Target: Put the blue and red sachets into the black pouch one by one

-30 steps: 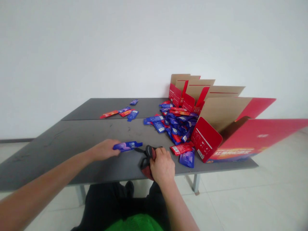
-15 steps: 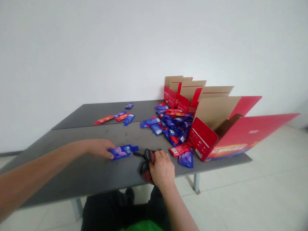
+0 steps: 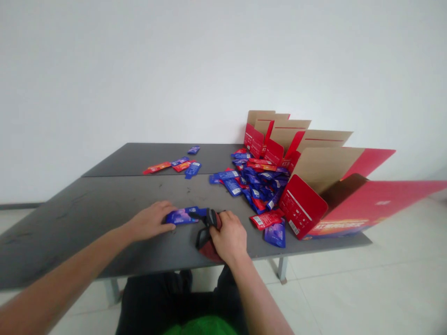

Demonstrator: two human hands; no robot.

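Observation:
My left hand [image 3: 153,220] is closed on the left end of a blue-purple pouch [image 3: 181,216] with a narrow spout end, low over the table's near half. My right hand [image 3: 229,236] is wrapped round a black and dark-red hand tool [image 3: 209,249] with a dark open loop; its exact kind is not clear. The tool's black front part reaches over the pouch's right end and hides some of it. To the right of my right hand lie a red pouch [image 3: 267,219] and a purple pouch [image 3: 275,233].
A heap of blue and red pouches [image 3: 256,184] leans against several open red cartons [image 3: 303,204] along the right side. Several pouches, one of them blue [image 3: 193,170], lie farther back on the grey table [image 3: 115,200]. A white wall [image 3: 174,70] stands behind.
The pouch in my left hand has come right, under the tool's front end. My right hand keeps hold of the tool, now tipped over the pouch. The camera view has shifted slightly.

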